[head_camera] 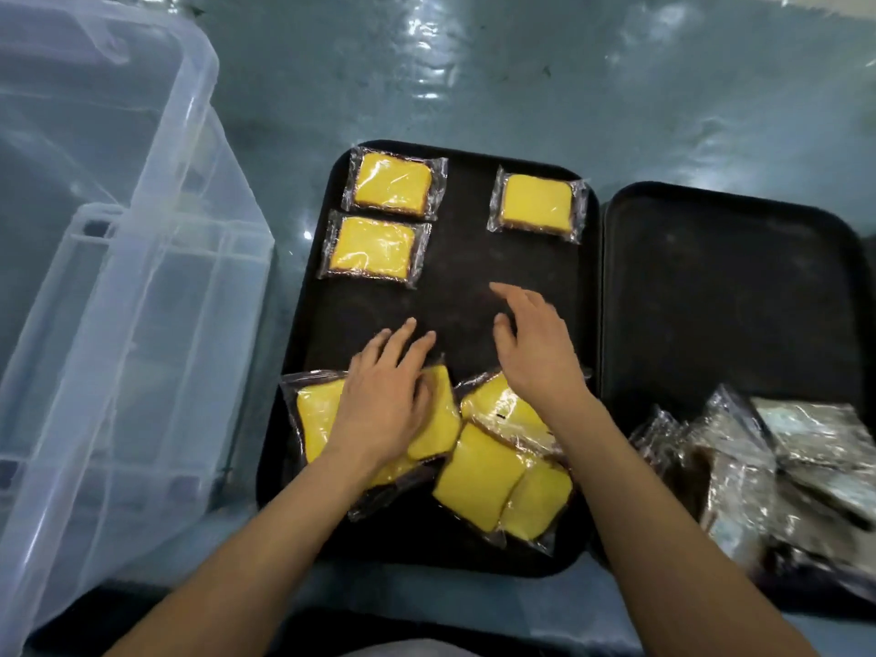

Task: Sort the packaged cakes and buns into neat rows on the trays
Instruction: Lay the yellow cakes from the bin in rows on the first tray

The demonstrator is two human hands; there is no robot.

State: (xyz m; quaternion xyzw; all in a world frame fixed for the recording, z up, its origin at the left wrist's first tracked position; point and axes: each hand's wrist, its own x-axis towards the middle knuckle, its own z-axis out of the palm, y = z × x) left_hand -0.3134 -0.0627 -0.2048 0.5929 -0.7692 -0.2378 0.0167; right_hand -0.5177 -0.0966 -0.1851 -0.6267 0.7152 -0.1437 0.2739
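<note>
1. One clear plastic tub (pixel 95 258), largest item, stands at far left on the grey-green bench (pixel 474 64), beside the left tray.
2. Two black trays sit side by side, edges touching. Left tray (pixel 455 286) carries the yellow cakes; right tray (pixel 711 286) is bare at its far end, with a heap of dark wrapped packs (pixel 768 467) at its near right corner, spilling over the rim.
3. Loose pile of wrapped yellow cakes (pixel 483 471) lies at the near end of the left tray, overlapping, tilted at odd angles.
4. Three cakes already laid flat at the far end: two in a column on the left, far one (pixel 393 184) and near one (pixel 374 248) almost touching; a third (pixel 538 206) apart at the far right.
5. Left hand (pixel 384 395) rests palm down on a cake in the left part of the pile, fingers straight and spread, pressing rather than gripping.
6. Right hand (pixel 535 343) is over bare tray just beyond the pile, fingers relaxed and apart, holding nothing; whether it touches the tray I cannot tell.
</note>
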